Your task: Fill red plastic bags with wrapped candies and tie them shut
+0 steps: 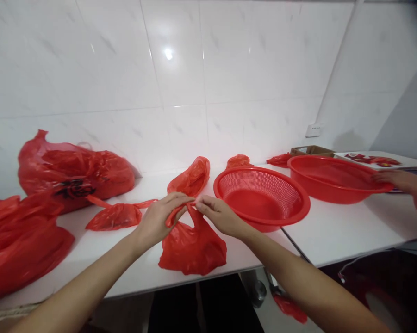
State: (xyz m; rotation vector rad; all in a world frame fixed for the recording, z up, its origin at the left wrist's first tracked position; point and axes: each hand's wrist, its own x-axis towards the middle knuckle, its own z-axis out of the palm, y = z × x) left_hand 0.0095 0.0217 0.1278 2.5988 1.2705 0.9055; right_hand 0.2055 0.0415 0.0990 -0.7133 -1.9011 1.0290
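Observation:
A small red plastic bag (192, 247) sits near the front edge of the white counter (333, 231). My left hand (161, 217) and my right hand (218, 215) both pinch its handles at the top, fingertips nearly touching. A red perforated colander (262, 196) stands just right of my right hand. Another small tied red bag (116, 216) lies left of my left hand, and one more red bag (191, 177) lies behind my hands.
Large full red bags sit at the far left (72, 171) and at the left edge (17, 245). A red basin (336, 178) stands at the right with another person's hand (399, 180) on its rim. A cardboard box (310, 150) and a wall socket (314, 130) are behind it.

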